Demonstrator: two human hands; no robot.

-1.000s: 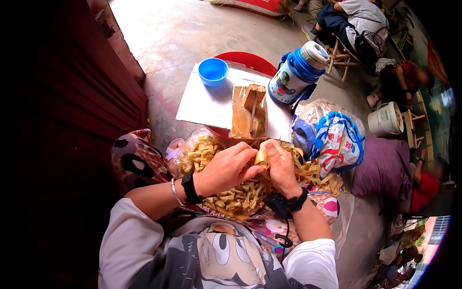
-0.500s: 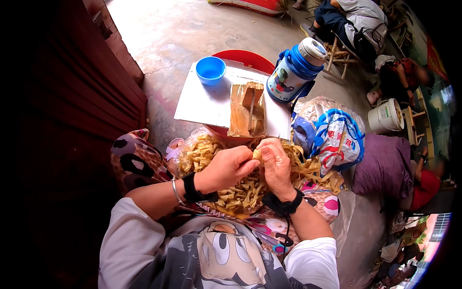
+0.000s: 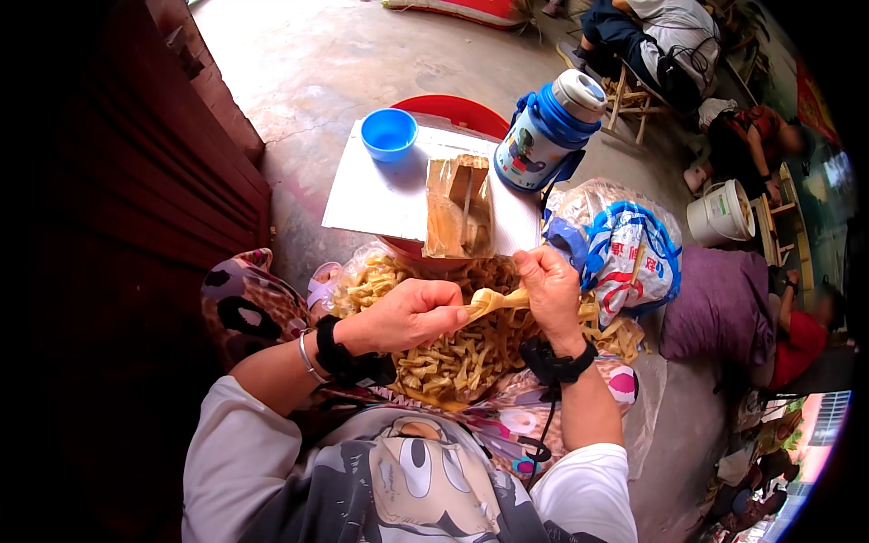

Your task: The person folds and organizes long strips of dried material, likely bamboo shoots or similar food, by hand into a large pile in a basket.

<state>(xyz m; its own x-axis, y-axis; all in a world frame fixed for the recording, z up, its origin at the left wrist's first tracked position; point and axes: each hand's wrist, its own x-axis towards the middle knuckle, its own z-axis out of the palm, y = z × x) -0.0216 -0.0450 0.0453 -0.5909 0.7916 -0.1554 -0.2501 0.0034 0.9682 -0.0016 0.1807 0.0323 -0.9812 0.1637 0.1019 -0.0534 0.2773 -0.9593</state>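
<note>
A pale yellow knotted strip point(image 3: 491, 300), which looks like tofu skin, is stretched between my two hands. My left hand point(image 3: 412, 315) pinches its left end between thumb and bent fingers. The other end is closed in my right hand point(image 3: 550, 291), which is held slightly higher. Below them, a heap of similar knotted strips point(image 3: 444, 369) fills my lap on clear plastic. Longer loose strips point(image 3: 615, 339) lie beside the heap, right of my right hand.
Ahead, a white board point(image 3: 348, 199) rests over a red tub point(image 3: 462, 110). On it stand a blue bowl point(image 3: 389, 135), a plastic-wrapped wooden block point(image 3: 460, 213) and a blue-white bottle point(image 3: 549, 136). A plastic bag point(image 3: 634, 258), purple cushion point(image 3: 715, 303) and white bucket point(image 3: 721, 215) are at right, near other people.
My hands have moved apart, the right one going rightward, and the knotted strip now shows stretched between them. The view has shifted slightly.
</note>
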